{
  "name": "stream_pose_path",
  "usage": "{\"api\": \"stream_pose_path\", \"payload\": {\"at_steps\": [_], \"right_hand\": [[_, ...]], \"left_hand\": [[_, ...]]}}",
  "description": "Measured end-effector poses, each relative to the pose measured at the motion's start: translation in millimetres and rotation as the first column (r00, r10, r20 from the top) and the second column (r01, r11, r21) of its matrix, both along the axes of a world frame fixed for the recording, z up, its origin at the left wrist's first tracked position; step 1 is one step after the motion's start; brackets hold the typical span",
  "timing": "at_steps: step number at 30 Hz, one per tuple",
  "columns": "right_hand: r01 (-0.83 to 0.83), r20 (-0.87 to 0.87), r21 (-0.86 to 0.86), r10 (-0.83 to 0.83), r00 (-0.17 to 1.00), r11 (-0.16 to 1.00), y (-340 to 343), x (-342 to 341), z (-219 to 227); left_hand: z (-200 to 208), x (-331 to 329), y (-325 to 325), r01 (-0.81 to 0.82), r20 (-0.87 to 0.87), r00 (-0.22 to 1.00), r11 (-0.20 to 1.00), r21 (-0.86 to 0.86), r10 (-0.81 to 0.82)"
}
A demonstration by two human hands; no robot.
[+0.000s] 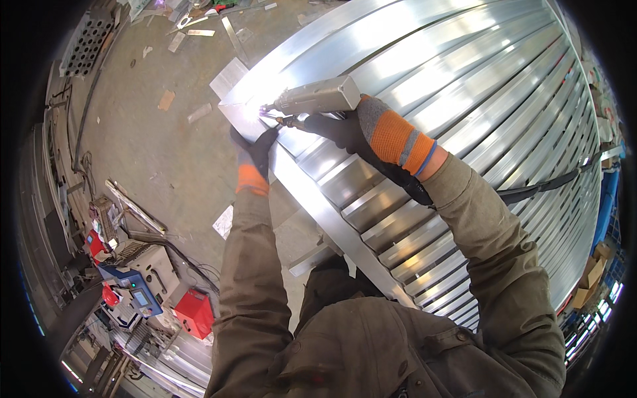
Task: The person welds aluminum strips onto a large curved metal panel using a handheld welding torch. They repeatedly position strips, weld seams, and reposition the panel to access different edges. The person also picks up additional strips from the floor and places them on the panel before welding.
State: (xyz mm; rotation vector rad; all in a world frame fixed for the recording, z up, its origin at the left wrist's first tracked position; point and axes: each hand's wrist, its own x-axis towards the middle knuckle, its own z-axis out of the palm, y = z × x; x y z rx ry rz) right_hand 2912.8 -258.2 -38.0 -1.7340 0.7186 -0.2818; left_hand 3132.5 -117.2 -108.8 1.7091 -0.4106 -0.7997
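In the head view, my right hand (371,132), in a black, grey and orange glove, is closed around a welding torch (315,97) with a silver box-shaped body. The torch's tip points left, and a bright white-violet glow (255,111) at the tip washes out the metal around it. Beneath the torch lies a large slatted metal frame (325,205) of shiny bars. My left hand (255,149), gloved in black and orange, grips the frame's edge beside its corner, just below the glow. Some of its fingers are hidden by the metal.
A black cable (547,184) runs right from the torch across the slats. On the floor at lower left stand a blue machine (136,290) and a red box (194,313). Metal offcuts (199,113) lie on the concrete. Cardboard boxes (590,278) sit at far right.
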Motion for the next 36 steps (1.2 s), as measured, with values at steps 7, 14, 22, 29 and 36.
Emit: {"api": "stream_pose_path", "payload": {"at_steps": [7, 14, 22, 29, 36], "right_hand": [[0.013, -0.01, -0.03, -0.013, 1.0, 0.999, 1.2, 2.3, 16.6], [-0.056, -0.24, 0.049, 0.066, 0.969, 0.997, -1.5, -4.4, 57.6], [0.14, -0.149, 0.257, -0.103, 0.983, 0.956, 11.3, -20.4, 79.1], [0.099, 0.021, -0.151, -0.096, 0.995, 0.984, 36.0, -6.0, 57.3], [0.087, -0.2, -0.492, -0.21, 0.957, 0.866, 122.6, -36.2, 118.0]], "left_hand": [[-10.5, -35.8, 8.6, -0.276, -0.271, 0.916, 0.955, 0.103, 0.294], [-39.9, -22.7, 21.7, -0.136, 0.058, 0.991, 0.946, 0.295, 0.124], [-7.2, -33.3, 9.8, -0.119, 0.185, 0.982, 0.886, 0.449, 0.038], [-11.5, -20.7, -4.7, -0.026, 0.308, 0.947, 0.935, 0.353, -0.09], [23.4, -89.4, 13.0, 0.179, 0.406, 0.901, 0.983, -0.031, -0.151]]}}
